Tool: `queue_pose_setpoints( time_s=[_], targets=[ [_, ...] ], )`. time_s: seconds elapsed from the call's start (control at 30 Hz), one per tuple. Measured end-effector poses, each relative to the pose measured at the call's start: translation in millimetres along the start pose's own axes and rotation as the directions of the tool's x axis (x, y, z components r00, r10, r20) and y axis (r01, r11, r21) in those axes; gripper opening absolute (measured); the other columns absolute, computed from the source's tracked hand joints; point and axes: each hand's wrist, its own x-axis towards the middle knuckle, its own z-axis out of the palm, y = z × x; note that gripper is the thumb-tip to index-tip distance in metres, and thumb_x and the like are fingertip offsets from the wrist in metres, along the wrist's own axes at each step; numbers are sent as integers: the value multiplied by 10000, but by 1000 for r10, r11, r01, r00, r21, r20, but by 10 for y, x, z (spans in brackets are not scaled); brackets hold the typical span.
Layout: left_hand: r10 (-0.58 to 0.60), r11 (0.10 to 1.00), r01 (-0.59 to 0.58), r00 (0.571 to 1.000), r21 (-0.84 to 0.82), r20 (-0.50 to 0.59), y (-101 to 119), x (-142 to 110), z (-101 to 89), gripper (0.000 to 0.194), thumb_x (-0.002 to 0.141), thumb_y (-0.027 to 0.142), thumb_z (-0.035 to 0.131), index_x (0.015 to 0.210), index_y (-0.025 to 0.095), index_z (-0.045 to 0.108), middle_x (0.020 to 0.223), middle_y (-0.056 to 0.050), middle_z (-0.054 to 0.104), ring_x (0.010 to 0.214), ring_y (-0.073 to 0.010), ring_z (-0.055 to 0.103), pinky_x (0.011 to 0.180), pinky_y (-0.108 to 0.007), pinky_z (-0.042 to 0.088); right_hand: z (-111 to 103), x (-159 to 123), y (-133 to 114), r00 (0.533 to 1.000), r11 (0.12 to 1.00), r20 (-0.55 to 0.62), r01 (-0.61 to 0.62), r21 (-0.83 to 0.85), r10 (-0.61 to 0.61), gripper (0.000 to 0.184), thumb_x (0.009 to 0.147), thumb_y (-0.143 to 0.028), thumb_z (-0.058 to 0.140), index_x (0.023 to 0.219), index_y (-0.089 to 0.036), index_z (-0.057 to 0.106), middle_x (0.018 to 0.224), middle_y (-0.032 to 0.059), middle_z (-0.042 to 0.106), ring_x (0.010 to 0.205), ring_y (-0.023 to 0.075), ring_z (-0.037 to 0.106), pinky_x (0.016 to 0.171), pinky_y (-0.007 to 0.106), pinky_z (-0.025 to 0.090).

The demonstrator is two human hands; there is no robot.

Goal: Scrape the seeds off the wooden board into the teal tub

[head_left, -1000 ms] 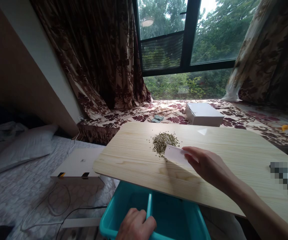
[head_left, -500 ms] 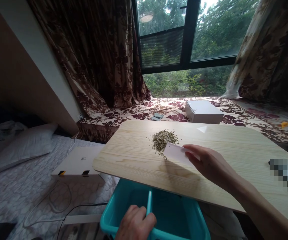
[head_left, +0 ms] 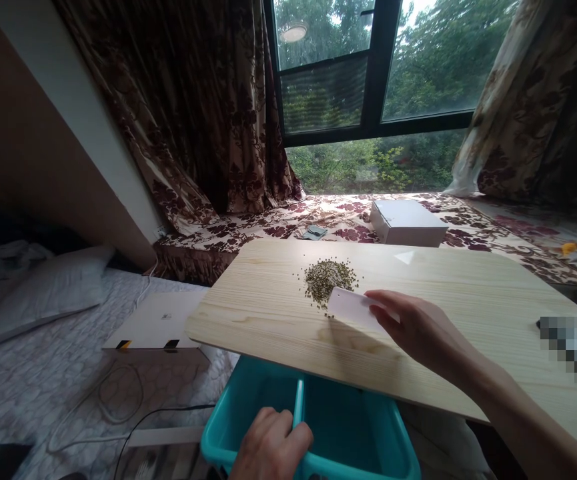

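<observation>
A loose pile of small green beans (head_left: 329,277) lies on the wooden tabletop (head_left: 263,313), with stray ones scattered round it. My right hand (head_left: 415,323) pinches a flat white plastic scraper (head_left: 351,305) between thumb and fingers. Its far end, with a small hole near the corner, reaches the near right side of the pile. Below the table's front edge sits a turquoise two-compartment bin (head_left: 211,440). My left hand (head_left: 273,443) is closed round its near rim, by the divider (head_left: 299,403).
On the bed at left are a flat white box (head_left: 161,323), loose cables (head_left: 141,427) and a pillow (head_left: 43,283). A white box (head_left: 408,223) and a folded cloth (head_left: 315,232) lie on the window seat. A pixelated device (head_left: 575,350) rests at the table's right.
The view has tilted slightly downward. My right hand and the scraper have barely moved, and the pile looks nearly the same. My left hand keeps its hold on the bin.
</observation>
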Motion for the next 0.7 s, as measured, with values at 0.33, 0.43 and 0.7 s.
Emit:
queue_pose_setpoints(
  time_s=[0.33,0.43,0.7],
  targets=[
    [-16,1000,16,1000,-21,9,2,2,1,208,684,282,680,783,241,502,712,28,513,651,-176,501,610,-294,365,-12,-62,24,1000,1000,-4,-2,0,2,290,885,-227,461,1019,-213,718,849,68,781,657,234,722,530,294,505],
    [-24,999,25,999,-26,37,11,6,-29,218,679,264,692,787,237,505,720,30,519,661,-175,508,618,-294,372,-6,-63,18,1000,1000,-14,-10,6,10,296,892,-240,458,1032,-207,716,865,73,781,676,232,726,544,291,507],
    [-55,998,59,991,-28,122,6,-4,-48,307,685,255,787,799,230,503,762,35,536,728,-179,539,650,-280,419,-17,-54,-21,999,1000,31,-10,14,9,285,883,-229,463,1018,-212,714,811,63,778,605,216,708,505,281,489]
  ],
)
